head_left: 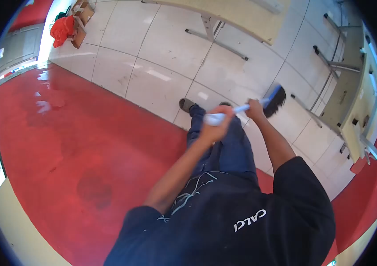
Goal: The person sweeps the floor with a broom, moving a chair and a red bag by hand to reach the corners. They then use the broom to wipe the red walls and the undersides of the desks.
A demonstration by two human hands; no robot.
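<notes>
— Where is the broom [259, 103] lying?
— Its long axis is running from the left hand [217, 125], gripping the handle's top end, past the right hand [255, 109], closing lower down, nearer the bristles.
— And the bristles?
— They are hovering beyond the right hand, over the white floor tiles [162, 80].

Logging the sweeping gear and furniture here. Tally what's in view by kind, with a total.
Broom, gripped by left hand and right hand: 1
Tables: 2, far and right-side
Red bundle by the wall: 1
Shoe: 1
Total: 5
</notes>
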